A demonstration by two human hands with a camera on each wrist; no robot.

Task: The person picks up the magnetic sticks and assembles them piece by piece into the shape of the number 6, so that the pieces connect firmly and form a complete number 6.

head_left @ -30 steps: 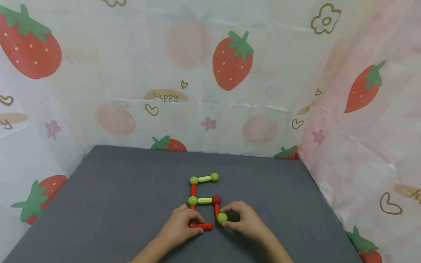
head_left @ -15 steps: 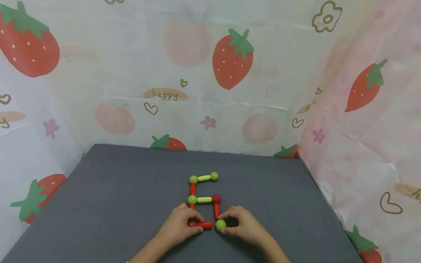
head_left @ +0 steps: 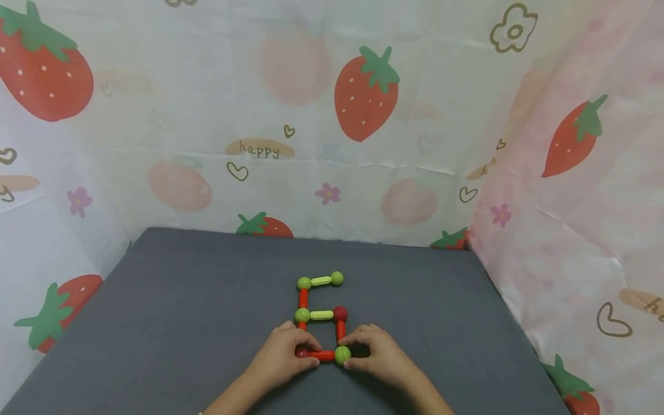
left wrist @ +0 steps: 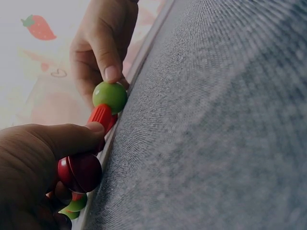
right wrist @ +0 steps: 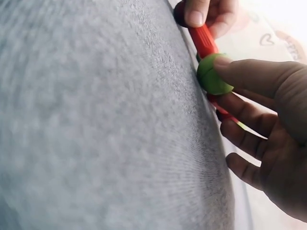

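A figure of magnetic rods and balls lies on the dark grey table. My left hand [head_left: 279,353] pinches the left end of its bottom red rod [head_left: 325,355], beside a dark red ball [left wrist: 80,172]. With thumb and fingers my right hand [head_left: 381,353] pinches the green ball [head_left: 342,354] at that rod's other end. From this ball another red rod [head_left: 340,330] runs up to a red ball [head_left: 339,314]. A yellow-green rod [head_left: 321,315] links that to a green ball [head_left: 302,315] on the left. The left fingers partly cover the lower left red rod.
Farther back, a red rod [head_left: 303,298] leads to a green ball [head_left: 304,283], then a yellow-green rod [head_left: 321,280] and an end green ball [head_left: 336,278]. Strawberry-print cloth [head_left: 311,173] hangs behind and beside the grey table [head_left: 197,300].
My right hand has drawn the green ball toward me and then left, up to the bottom red rod, whose right end now meets it. My left hand stays in place.
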